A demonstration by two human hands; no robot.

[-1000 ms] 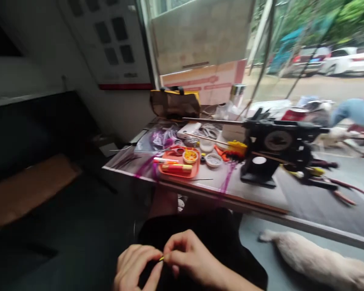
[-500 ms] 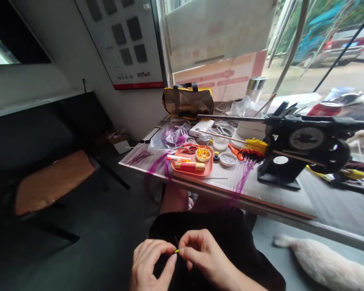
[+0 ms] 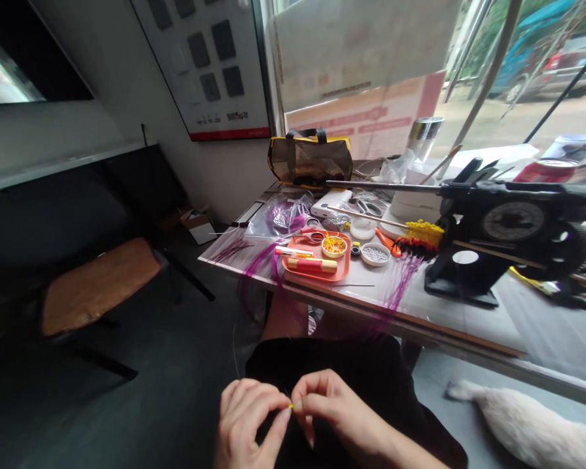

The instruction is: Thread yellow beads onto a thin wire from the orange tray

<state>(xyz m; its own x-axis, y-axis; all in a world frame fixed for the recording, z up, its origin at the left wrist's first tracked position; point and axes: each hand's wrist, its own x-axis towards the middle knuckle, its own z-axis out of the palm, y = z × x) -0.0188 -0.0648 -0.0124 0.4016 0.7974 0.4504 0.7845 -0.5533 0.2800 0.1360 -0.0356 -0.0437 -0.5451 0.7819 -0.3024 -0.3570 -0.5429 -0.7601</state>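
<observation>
Fingers [image 3: 272, 399] of the left hand [image 3: 244, 420] and right hand [image 3: 329, 400] meet above the lap [image 3: 342, 358], pinching a tiny yellow piece [image 3: 291, 406] from either side, probably to hold it steady, while the tray [image 3: 344, 267] rests by the tabletop's [image 3: 444, 312] near edge, presumably for easy reach.

Wears a matte black garment [image 3: 356, 361] over the lap, loose in outline, too dark to tell cut or seams, with bare legs [image 3: 284, 317] beyond its hem. Has a bare left hand [image 3: 249, 417], a bare right hand [image 3: 325, 400] and an uncovered, smoothly tapering right forearm [image 3: 385, 443].
</observation>
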